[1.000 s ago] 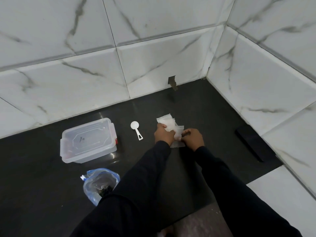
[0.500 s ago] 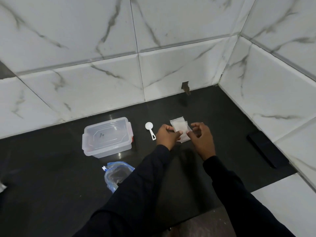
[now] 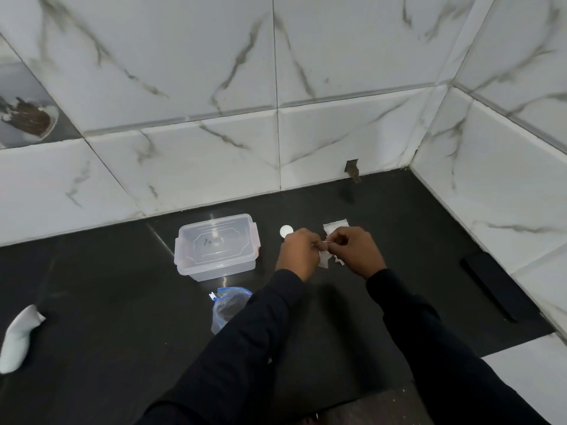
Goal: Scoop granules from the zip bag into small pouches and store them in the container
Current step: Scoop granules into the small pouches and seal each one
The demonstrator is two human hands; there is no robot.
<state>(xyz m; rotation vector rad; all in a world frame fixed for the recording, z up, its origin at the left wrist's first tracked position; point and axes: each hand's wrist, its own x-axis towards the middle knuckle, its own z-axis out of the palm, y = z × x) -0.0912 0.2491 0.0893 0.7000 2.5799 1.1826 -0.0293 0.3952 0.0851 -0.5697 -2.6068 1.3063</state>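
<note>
My left hand (image 3: 299,251) and my right hand (image 3: 357,251) meet above the dark counter and both pinch a small white pouch (image 3: 325,259) between them. Behind them, more white pouches (image 3: 336,226) lie on the counter. The bowl of a white scoop (image 3: 286,230) shows just past my left hand; its handle is hidden. A clear plastic container (image 3: 216,246) with its lid on and red clips stands to the left. The blue-edged zip bag (image 3: 228,306) with dark granules lies in front of it, partly behind my left sleeve.
White marble-pattern walls close the counter (image 3: 107,302) at the back and right. A flat black object (image 3: 491,286) lies along the right wall. A pale grey-white object (image 3: 18,338) rests at the far left edge.
Both hands have lifted one pouch off the stack and brought it nearer, pinching it together. The camera has swung left, so everything sits further right in view.
</note>
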